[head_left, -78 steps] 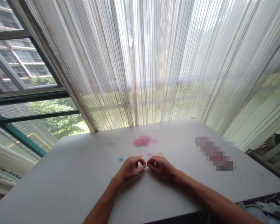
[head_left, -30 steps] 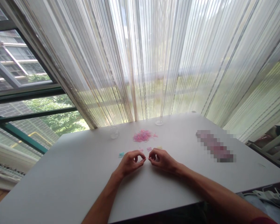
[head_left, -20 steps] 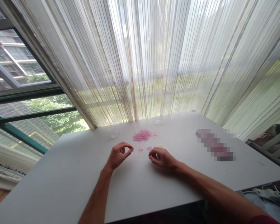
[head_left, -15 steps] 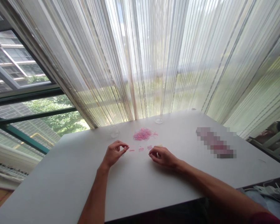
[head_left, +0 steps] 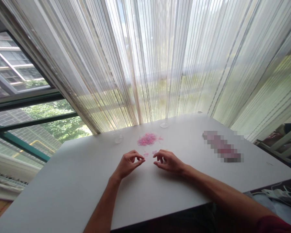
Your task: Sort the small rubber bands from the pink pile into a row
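Left hand point(head_left: 129, 163) near-pinched, contents unclear | right hand point(head_left: 170, 161) half-spread | small pink-strand bundle point(head_left: 146, 155) apart between them | tangled pink-strand heap point(head_left: 148, 139) remaining beyond

Worktop point(head_left: 70, 181) smooth, low sheen, curtain point(head_left: 155, 64) sheer cloth, pink pile point(head_left: 147, 139) plasticky, clear dish point(head_left: 164, 125) glossy, glass or plastic unclear

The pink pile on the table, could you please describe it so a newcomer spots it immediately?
On the white table, look past the left hand and right hand toward the striped curtain. The pink pile is a loose, tangled-looking heap, larger than the small pink pieces nearer the hands.
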Demonstrator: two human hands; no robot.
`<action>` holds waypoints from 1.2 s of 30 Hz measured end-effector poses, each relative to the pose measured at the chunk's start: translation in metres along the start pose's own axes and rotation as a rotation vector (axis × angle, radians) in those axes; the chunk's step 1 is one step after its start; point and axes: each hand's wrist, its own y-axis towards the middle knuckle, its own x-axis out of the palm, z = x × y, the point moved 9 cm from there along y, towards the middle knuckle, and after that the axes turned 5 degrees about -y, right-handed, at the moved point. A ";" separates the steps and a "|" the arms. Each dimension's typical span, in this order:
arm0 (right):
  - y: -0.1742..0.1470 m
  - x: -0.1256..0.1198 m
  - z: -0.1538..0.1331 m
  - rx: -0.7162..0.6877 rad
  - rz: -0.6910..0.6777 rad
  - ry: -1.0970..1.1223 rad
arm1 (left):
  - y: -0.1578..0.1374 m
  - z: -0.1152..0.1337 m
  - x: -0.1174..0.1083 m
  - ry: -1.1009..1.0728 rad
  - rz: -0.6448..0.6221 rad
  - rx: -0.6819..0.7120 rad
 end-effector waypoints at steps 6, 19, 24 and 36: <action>-0.001 0.002 -0.002 -0.017 -0.008 -0.011 | 0.000 0.009 0.028 -0.032 -0.078 0.029; -0.001 0.005 -0.006 -0.034 -0.028 -0.024 | -0.002 0.006 0.031 0.111 -0.102 0.069; -0.001 0.007 0.000 -0.004 -0.029 -0.028 | 0.000 0.002 0.003 0.347 0.071 0.046; -0.001 0.009 0.002 0.025 -0.058 -0.020 | 0.004 -0.008 0.003 0.502 0.081 -0.003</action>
